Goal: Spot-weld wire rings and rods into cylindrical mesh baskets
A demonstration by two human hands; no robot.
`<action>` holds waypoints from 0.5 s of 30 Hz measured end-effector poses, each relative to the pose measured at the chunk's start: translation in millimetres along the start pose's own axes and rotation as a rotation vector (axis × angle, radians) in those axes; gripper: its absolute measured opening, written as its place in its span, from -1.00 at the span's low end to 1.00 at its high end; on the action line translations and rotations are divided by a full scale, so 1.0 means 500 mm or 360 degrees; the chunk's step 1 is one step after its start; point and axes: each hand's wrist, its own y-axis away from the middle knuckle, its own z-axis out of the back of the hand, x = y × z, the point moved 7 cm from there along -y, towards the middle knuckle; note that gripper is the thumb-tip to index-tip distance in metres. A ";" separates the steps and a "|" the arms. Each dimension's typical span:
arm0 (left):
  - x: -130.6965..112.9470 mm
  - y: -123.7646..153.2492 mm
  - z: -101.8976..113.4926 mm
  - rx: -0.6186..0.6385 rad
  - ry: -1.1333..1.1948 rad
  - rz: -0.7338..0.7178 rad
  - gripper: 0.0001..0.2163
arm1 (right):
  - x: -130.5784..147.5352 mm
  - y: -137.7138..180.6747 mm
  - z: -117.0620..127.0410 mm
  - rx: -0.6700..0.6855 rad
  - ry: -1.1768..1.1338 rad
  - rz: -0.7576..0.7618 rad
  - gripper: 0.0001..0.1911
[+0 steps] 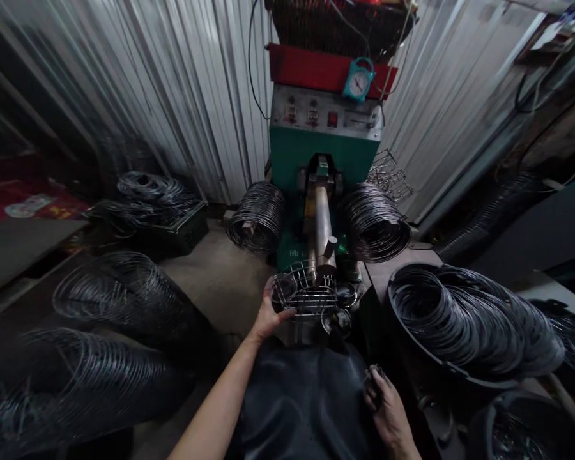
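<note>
My left hand (269, 311) grips the left rim of a round wire basket frame (305, 291) that sits under the metal arm (322, 223) of a green machine (316, 153). The fingers curl around the frame's wires. My right hand (387, 409) rests low beside my dark apron (306, 396), fingers closed on a thin wire piece that I cannot make out clearly. A tub of dark wire rings (469, 322) lies just right of that hand.
Coils of wire rings hang at both sides of the machine (259, 217) (376, 220). More ring stacks lie at left (119, 300) and on a black crate (153, 204). A teal clock (359, 80) hangs on the red panel. Corrugated metal walls stand behind.
</note>
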 end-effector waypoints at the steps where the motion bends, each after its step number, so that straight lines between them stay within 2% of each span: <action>1: 0.004 0.000 -0.003 -0.0040 -0.0008 -0.0019 0.00 | 0.010 0.001 0.005 -0.0020 0.0189 0.0153 -0.56; 4: 0.012 -0.013 -0.015 -0.0106 0.0124 -0.0019 -0.11 | 0.031 0.007 -0.002 0.0056 0.0789 0.0661 -0.61; 7: 0.006 -0.021 -0.019 -0.0121 0.0260 -0.0012 -0.23 | 0.019 0.013 -0.014 0.0163 0.1207 0.0972 -0.63; 11: -0.044 0.007 -0.001 -0.0153 0.0078 -0.0165 -0.36 | 0.005 0.016 -0.028 0.0250 0.1458 0.1147 -0.66; 15: -0.118 0.071 0.001 -0.0037 -0.0354 -0.0383 -0.49 | 0.027 0.031 -0.047 0.0308 0.1497 0.1148 -0.68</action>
